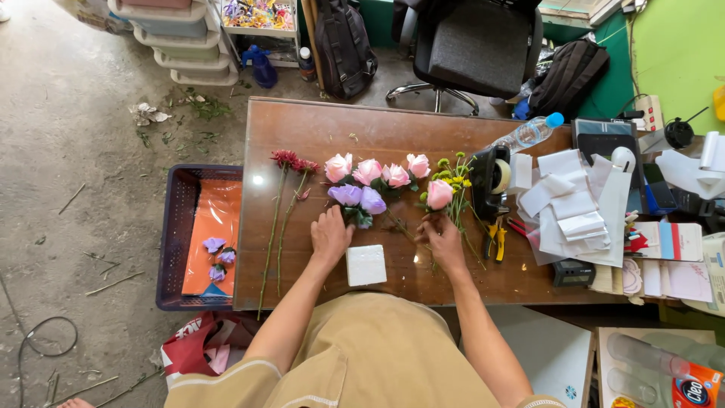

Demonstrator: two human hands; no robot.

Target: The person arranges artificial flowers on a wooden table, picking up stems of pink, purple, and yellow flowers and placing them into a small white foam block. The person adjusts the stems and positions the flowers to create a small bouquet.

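Purple plastic forms the crate (175,242) standing on the floor against the left edge of the counter (302,128); an orange sheet and three small purple blossoms are seen inside it. On the counter, two red stemmed flowers (291,161) lie furthest left, well apart from the hands. Next, the left hand (330,234) is laid on the stems of the purple roses (359,199), its fingers together and pressed down on them rather than closed around them. A white foam block (366,264) rests just below this hand, near the front edge. A row of pink roses (376,171) is placed behind. The right hand (442,238) is clamped on the stem of one pink rose (439,194), beside small yellow flowers (453,175).

Judging from this, stems are being sorted and gathered. A careful lift of the held rose seems to be called for, so that the neighbouring stems are not dragged.

Open room is found on the left half of the counter. The right side is crowded by a tape dispenser (492,181), pliers (495,238) and white papers (574,200).
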